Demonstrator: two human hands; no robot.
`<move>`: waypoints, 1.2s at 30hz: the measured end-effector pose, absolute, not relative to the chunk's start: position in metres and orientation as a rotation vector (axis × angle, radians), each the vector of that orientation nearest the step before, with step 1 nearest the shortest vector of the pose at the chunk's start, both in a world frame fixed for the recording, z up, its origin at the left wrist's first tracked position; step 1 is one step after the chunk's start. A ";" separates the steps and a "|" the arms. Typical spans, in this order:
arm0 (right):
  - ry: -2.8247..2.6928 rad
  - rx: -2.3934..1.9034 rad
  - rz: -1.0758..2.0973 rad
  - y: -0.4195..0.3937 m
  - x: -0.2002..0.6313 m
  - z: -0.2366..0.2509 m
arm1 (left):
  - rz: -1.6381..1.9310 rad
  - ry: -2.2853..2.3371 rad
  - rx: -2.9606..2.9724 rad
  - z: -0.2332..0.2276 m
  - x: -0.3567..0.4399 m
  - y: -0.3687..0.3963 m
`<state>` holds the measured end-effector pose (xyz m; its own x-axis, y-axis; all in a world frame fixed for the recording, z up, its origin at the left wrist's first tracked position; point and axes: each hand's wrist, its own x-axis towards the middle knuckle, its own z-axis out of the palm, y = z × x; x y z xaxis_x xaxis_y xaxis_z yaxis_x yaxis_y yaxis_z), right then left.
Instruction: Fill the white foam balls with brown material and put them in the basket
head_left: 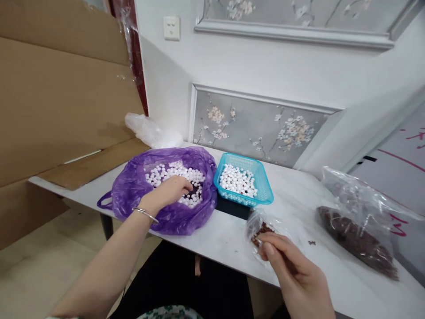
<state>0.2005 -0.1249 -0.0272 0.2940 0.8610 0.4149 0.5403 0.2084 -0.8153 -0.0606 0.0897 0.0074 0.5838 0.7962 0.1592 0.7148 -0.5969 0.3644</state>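
My left hand (171, 190), with a thin bracelet on the wrist, reaches into an open purple plastic bag (133, 186) full of small white beads (166, 170); its fingers are curled down among them. My right hand (292, 266) is at the table's front edge, and its thumb and forefinger pinch a tiny piece at the mouth of a small clear bag (255, 223) that holds brown bits. A blue mesh basket (262, 186) with more white beads stands between the two bags.
A large clear bag of brown pieces (358, 239) lies at the right on the white table (219, 235). A crumpled clear bag (149, 130) sits by the wall. Cardboard sheets (59, 97) lean at the left. A whiteboard with red marks (405, 177) stands right.
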 end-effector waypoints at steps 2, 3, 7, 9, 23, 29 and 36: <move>-1.409 -1.496 0.334 -0.124 0.204 -0.031 | 0.356 1.206 2.601 -0.004 -0.050 0.091; -1.421 -1.531 0.302 -0.124 0.209 -0.033 | 0.313 1.191 2.619 -0.008 -0.045 0.092; -1.500 -1.893 0.064 -0.119 0.232 -0.038 | 0.261 1.155 2.675 -0.016 -0.034 0.094; -1.613 -2.078 0.003 -0.112 0.238 -0.036 | 0.309 1.143 2.688 -0.016 -0.034 0.095; -1.783 -2.304 0.168 -0.072 0.208 -0.038 | 0.964 0.910 1.803 0.013 -0.013 0.018; -1.737 -2.276 0.104 -0.079 0.213 -0.039 | 0.709 0.636 1.156 -0.001 0.023 -0.027; -1.790 -2.129 0.089 -0.076 0.208 -0.041 | 0.715 0.603 0.883 -0.013 0.036 -0.028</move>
